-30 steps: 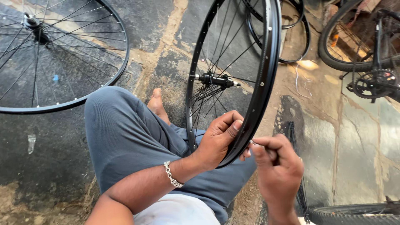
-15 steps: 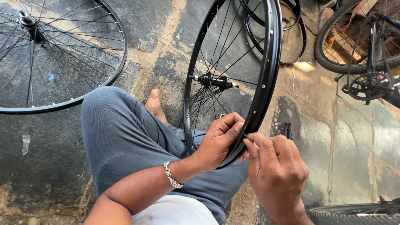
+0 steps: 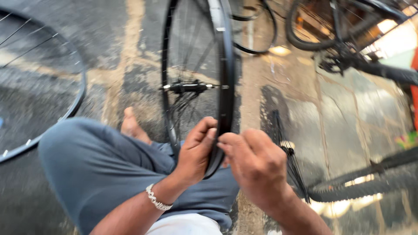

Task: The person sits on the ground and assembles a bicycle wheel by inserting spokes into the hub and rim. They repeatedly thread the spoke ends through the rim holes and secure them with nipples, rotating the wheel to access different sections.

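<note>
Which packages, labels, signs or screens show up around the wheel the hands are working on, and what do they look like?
None that can be made out: the blurred view shows no package, label, sign or screen.
Left hand and right hand: both at the black wheel rim, standing upright.
Far right edge: a small green and pink patch, too blurred to identify.

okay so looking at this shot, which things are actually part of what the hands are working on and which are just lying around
In hand:
- upright black wheel rim, gripped at its lower edge by the left hand and right hand
- its hub and axle

Lying about:
- second spoked wheel, flat on the floor at left
- bundle of loose spokes
- tyre at right
- bicycle, top right
</note>
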The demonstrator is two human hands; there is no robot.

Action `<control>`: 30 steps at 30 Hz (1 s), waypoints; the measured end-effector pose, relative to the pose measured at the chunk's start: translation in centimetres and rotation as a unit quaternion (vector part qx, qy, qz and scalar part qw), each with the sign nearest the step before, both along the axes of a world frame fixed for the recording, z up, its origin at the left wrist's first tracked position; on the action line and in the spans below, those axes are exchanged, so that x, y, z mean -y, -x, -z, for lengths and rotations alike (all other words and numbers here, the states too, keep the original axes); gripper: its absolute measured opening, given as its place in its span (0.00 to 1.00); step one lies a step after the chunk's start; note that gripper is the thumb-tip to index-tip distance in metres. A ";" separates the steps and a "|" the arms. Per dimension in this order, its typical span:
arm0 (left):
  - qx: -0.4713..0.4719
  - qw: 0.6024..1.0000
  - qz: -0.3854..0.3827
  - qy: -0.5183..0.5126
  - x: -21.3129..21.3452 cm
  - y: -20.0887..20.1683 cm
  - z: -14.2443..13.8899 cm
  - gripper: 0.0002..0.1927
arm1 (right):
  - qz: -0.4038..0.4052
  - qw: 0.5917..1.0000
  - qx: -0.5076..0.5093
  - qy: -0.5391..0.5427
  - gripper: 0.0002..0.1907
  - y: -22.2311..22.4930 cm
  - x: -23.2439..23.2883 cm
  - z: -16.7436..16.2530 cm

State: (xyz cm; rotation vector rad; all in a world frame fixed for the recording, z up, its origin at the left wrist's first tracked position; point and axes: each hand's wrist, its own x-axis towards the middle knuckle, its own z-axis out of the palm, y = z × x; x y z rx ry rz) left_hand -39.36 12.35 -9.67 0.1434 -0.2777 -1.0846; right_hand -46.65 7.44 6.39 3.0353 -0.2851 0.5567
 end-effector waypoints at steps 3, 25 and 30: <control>0.012 1.000 0.008 0.023 -0.4 -0.2 0.1 0.11 | -0.030 0.999 0.009 0.036 0.10 0.3 0.3 -0.3; 0.025 0.994 -0.039 -0.098 0.1 0.4 1.5 0.14 | -0.086 0.996 0.011 0.037 0.12 1.4 2.2 0.0; 0.048 0.998 -0.007 0.047 -0.1 0.2 1.6 0.12 | -0.079 0.996 0.002 0.036 0.12 1.3 2.5 -0.1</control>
